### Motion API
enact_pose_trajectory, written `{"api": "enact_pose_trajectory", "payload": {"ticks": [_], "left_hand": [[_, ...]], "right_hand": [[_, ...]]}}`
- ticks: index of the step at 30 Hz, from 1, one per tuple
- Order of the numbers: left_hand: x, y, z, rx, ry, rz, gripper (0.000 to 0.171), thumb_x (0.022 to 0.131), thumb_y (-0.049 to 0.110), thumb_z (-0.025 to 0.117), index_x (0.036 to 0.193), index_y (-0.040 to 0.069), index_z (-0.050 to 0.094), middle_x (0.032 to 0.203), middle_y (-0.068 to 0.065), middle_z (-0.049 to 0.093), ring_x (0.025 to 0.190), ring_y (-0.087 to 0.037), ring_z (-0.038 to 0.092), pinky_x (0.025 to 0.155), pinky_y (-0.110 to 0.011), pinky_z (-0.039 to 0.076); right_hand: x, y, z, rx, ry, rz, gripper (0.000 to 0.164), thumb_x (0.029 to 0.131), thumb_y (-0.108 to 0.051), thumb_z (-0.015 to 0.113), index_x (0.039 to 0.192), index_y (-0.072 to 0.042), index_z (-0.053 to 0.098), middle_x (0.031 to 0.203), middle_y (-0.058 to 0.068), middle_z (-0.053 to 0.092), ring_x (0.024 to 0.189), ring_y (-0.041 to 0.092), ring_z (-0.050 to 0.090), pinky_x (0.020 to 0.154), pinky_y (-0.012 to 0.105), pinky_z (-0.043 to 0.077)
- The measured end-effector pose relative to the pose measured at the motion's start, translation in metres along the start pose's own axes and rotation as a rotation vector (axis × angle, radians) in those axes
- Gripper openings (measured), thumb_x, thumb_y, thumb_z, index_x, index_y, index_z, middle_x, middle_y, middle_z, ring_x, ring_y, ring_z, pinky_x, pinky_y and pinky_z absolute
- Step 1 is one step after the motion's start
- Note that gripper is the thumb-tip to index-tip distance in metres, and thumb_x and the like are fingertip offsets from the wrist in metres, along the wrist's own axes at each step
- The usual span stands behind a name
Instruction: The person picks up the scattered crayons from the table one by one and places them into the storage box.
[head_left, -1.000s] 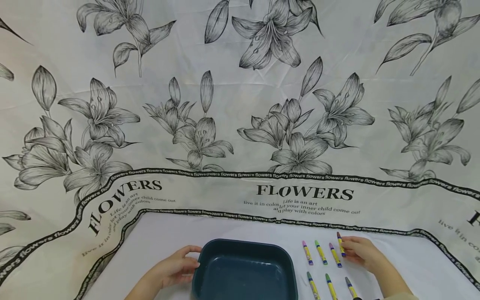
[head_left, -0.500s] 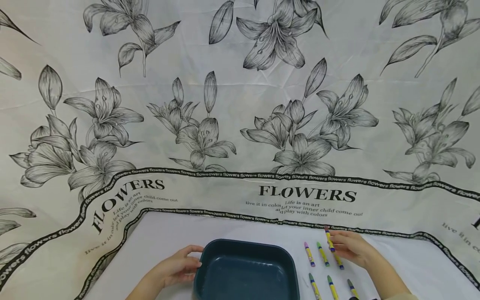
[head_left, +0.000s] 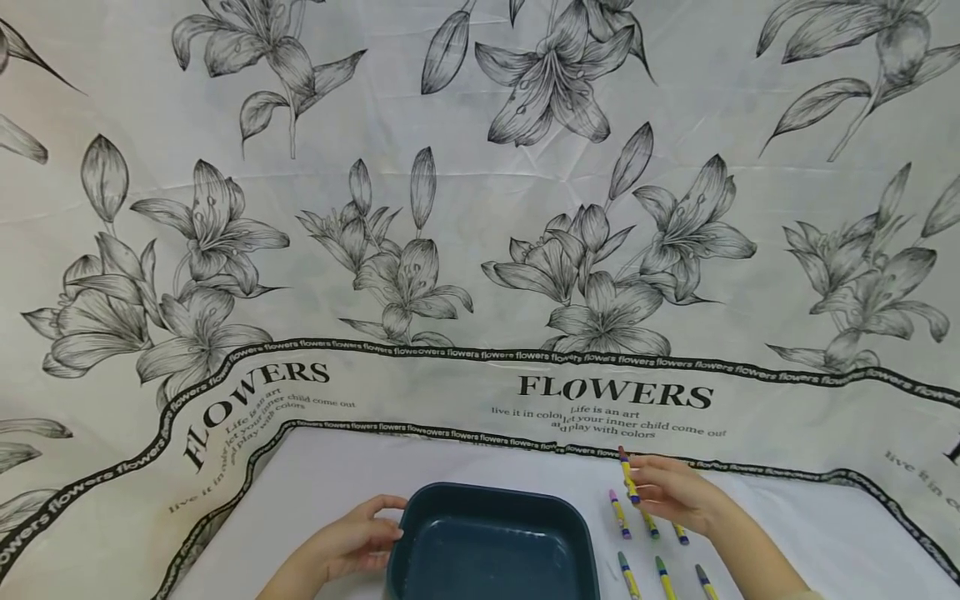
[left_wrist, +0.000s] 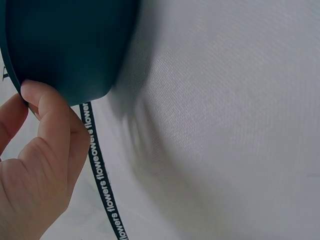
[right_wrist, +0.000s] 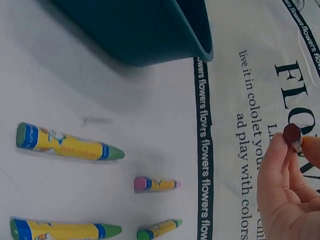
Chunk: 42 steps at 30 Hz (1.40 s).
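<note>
My left hand (head_left: pixel 348 535) pinches the left rim of a dark teal plastic tub (head_left: pixel 495 503). In the left wrist view its thumb (left_wrist: pixel 47 102) presses the wall of the tub near the corner. My right hand (head_left: pixel 678 492) holds a dark red-brown crayon (head_left: pixel 628 477) in a yellow wrapper, raised above the table and tip up. The crayon's flat end faces the right wrist camera. Beneath that hand lie a pink crayon (head_left: pixel 618 514), a green crayon (head_left: pixel 650 525) and a purple crayon (head_left: pixel 680 534), the latter two partly hidden.
Nearer me is a second row: a dark green crayon (head_left: pixel 628 575), a lighter green crayon (head_left: pixel 665 577) and a greyish crayon (head_left: pixel 706 581). A white cloth (head_left: pixel 315 475) covers the table. Behind it hangs a flower-printed curtain (head_left: pixel 450 392).
My right hand has lifted the red-brown crayon from the right end of the back row and carried it left, over the other crayons. My left hand stays at the tub's rim.
</note>
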<state>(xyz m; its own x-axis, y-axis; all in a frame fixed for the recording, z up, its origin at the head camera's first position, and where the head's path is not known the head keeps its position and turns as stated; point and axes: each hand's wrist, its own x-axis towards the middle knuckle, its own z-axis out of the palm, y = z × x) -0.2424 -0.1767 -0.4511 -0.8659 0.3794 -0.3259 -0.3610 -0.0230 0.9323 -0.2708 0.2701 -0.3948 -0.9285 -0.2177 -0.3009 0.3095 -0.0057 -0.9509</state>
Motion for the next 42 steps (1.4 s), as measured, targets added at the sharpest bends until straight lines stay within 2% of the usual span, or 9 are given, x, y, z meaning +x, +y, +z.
{"api": "enact_pose_trajectory", "payload": {"ticks": [7,11,16,22,33,42], "left_hand": [[0.002,-0.001,0.0,-0.012,-0.017,0.008,0.048,0.085,0.001,0.057,0.129,0.0,0.037,0.082,-0.002,0.055,0.072,-0.009,0.056,0.062,-0.02,0.048],[0.003,0.0,0.0,-0.014,-0.017,0.012,0.048,0.085,0.001,0.057,0.129,0.0,0.037,0.083,-0.002,0.056,0.073,-0.01,0.056,0.062,-0.02,0.048],[0.004,0.001,-0.002,-0.002,-0.009,0.008,0.048,0.086,0.001,0.056,0.13,0.001,0.037,0.082,-0.002,0.056,0.073,-0.01,0.056,0.062,-0.02,0.048],[0.006,0.0,-0.004,-0.001,-0.006,0.002,0.048,0.086,0.001,0.056,0.13,0.0,0.037,0.085,-0.003,0.056,0.074,-0.011,0.056,0.063,-0.02,0.048],[0.006,0.0,-0.005,-0.036,-0.018,0.018,0.047,0.087,0.001,0.055,0.13,0.002,0.037,0.088,-0.004,0.054,0.077,-0.012,0.055,0.065,-0.022,0.048],[0.006,-0.004,-0.002,-0.013,-0.039,0.031,0.047,0.086,0.001,0.056,0.129,0.001,0.036,0.089,-0.004,0.054,0.073,-0.01,0.057,0.062,-0.02,0.047]], "right_hand": [[0.0,-0.003,0.023,0.01,-0.121,-0.01,0.035,0.09,-0.008,0.057,0.122,0.003,0.048,0.091,0.003,0.058,0.079,0.012,0.057,0.071,0.026,0.051],[0.002,-0.004,0.035,0.024,-0.157,-0.018,0.034,0.089,-0.009,0.058,0.12,0.002,0.048,0.091,0.003,0.058,0.08,0.012,0.057,0.072,0.026,0.051],[0.006,-0.002,0.047,0.045,-0.201,-0.027,0.022,0.09,-0.008,0.057,0.111,-0.004,0.054,0.087,0.001,0.059,0.077,0.011,0.058,0.072,0.026,0.051],[0.01,0.002,0.059,0.05,-0.209,-0.037,0.025,0.09,-0.008,0.055,0.114,-0.001,0.053,0.086,0.002,0.059,0.075,0.011,0.058,0.071,0.026,0.051],[0.016,0.01,0.087,0.081,-0.204,-0.004,0.035,0.089,-0.008,0.055,0.121,0.004,0.047,0.083,0.002,0.058,0.072,0.01,0.056,0.069,0.025,0.052],[0.018,0.022,0.109,0.081,-0.238,0.014,0.025,0.089,-0.007,0.055,0.112,0.001,0.053,0.079,0.001,0.06,0.067,0.008,0.058,0.065,0.023,0.052]]}}
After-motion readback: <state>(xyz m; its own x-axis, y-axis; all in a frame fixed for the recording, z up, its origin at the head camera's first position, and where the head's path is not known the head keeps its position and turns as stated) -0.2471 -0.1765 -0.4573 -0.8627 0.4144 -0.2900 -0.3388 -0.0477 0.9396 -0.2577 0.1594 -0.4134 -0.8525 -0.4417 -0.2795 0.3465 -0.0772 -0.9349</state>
